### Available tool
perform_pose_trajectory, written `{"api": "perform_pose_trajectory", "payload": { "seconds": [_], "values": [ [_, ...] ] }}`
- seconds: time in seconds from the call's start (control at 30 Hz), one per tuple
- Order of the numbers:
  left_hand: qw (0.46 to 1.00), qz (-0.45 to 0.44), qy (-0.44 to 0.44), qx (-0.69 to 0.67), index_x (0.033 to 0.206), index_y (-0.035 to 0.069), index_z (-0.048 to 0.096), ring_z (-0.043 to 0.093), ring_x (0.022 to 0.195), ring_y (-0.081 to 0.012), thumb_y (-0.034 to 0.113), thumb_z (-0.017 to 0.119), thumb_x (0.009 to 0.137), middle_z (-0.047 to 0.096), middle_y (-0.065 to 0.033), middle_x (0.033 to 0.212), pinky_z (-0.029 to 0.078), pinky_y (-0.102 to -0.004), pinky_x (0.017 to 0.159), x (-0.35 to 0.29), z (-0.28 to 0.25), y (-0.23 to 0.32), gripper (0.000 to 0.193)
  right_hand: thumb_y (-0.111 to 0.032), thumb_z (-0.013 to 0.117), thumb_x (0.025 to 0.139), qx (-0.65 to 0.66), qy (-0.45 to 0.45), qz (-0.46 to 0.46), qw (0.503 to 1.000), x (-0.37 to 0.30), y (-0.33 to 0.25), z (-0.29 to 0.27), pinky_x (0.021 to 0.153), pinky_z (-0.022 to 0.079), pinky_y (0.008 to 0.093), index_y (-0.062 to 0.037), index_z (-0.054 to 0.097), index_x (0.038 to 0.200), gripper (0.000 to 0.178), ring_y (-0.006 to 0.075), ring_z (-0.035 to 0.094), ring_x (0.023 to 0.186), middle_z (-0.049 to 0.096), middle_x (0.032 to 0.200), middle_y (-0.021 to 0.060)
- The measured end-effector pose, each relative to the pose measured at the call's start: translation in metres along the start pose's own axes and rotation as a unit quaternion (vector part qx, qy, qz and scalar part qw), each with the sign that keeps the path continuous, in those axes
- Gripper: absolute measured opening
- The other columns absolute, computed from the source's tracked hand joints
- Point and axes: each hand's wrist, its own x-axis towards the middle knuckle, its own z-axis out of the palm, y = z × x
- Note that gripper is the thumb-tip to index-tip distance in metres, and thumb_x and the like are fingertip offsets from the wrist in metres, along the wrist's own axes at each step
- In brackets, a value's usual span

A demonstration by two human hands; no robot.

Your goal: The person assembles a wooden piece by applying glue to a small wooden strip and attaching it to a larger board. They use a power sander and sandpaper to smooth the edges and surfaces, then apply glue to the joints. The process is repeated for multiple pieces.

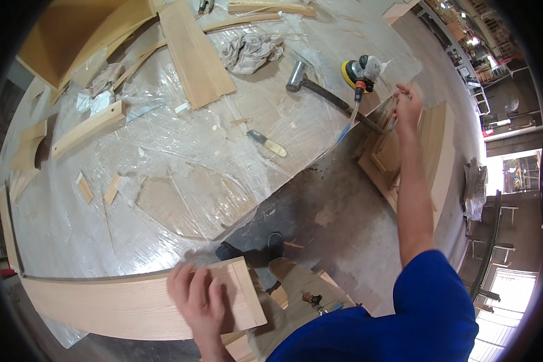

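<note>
My left hand (196, 297) is over a long, pale wooden board (114, 308) along the near side of the table, close to the board's right end. Its fingers are spread and slightly bent, and a little blurred. My right hand (408, 108) is stretched out far to the right, above the wooden panels (437, 154) beside the table. Its fingers are drawn together, and what they hold, if anything, is too small to make out. Close to its left are a hammer (323, 90) with a dark handle and a round sander (359, 73) with a yellow pad.
Clear plastic film covers the table (181, 145). On it lie a putty knife (267, 143), a crumpled cloth (251, 52), a wide plank (196, 57) and a wood strip (89, 129). A wooden cabinet piece (72, 42) stands far left. A hose (346, 128) hangs over the table's right edge.
</note>
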Motion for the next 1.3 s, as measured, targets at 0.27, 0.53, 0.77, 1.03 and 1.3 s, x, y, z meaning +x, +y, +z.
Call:
{"api": "perform_pose_trajectory", "payload": {
  "seconds": [0.27,0.53,0.77,1.03,1.3],
  "values": [
    [0.994,-0.079,0.053,0.057,0.145,-0.001,0.066,0.032,0.159,-0.0512,0.028,0.080,0.096,0.040,-0.0287,0.167,0.034,-0.0619,0.125,-0.088,0.016,-0.024,0.058,-0.047,0.079,0.088,-0.329,0.001,-0.093,0.940,0.235,0.135,0.038,0.104,0.057,0.0490,-0.0074,0.072,0.140,0.066,0.0377,0.071,0.127,0.074,0.136,0.0225],
    [0.976,-0.101,0.064,0.183,0.145,0.006,0.071,0.038,0.157,-0.0482,0.041,0.087,0.085,0.045,-0.0279,0.165,0.022,-0.0617,0.129,-0.086,0.004,-0.002,0.071,-0.033,0.076,0.102,0.034,-0.114,-0.028,0.993,0.089,0.067,0.019,0.050,0.032,0.0261,-0.0091,0.080,0.117,0.028,0.0055,0.045,0.057,0.060,0.074,-0.0038],
    [0.975,-0.087,0.076,0.189,0.150,0.011,0.068,0.037,0.159,-0.0457,0.051,0.082,0.091,0.044,-0.0261,0.167,0.020,-0.0620,0.130,-0.087,0.027,-0.013,0.072,-0.012,0.076,0.100,0.009,-0.439,-0.023,0.898,-0.236,-0.045,-0.032,0.070,0.045,0.0240,-0.0032,0.073,0.115,0.017,0.0055,0.057,0.078,0.071,0.099,-0.0013],
    [0.975,-0.078,0.081,0.192,0.150,0.013,0.069,0.037,0.159,-0.0451,0.054,0.079,0.093,0.044,-0.0260,0.167,0.019,-0.0613,0.131,-0.086,0.029,-0.016,0.071,-0.003,0.080,0.091,0.021,-0.563,-0.093,0.821,-0.376,-0.109,-0.009,0.055,0.043,0.0291,-0.0003,0.070,0.090,0.010,0.0110,0.058,0.060,0.064,0.073,0.0050],
    [0.974,-0.087,0.074,0.195,0.150,0.015,0.069,0.038,0.159,-0.0438,0.057,0.077,0.094,0.045,-0.0256,0.167,0.019,-0.0595,0.131,-0.087,0.026,-0.017,0.070,-0.003,0.080,0.087,-0.010,-0.586,-0.132,0.799,-0.395,-0.122,0.000,0.054,0.045,0.0319,-0.0026,0.068,0.087,0.012,0.0150,0.059,0.058,0.064,0.072,0.0059]
  ]
}}
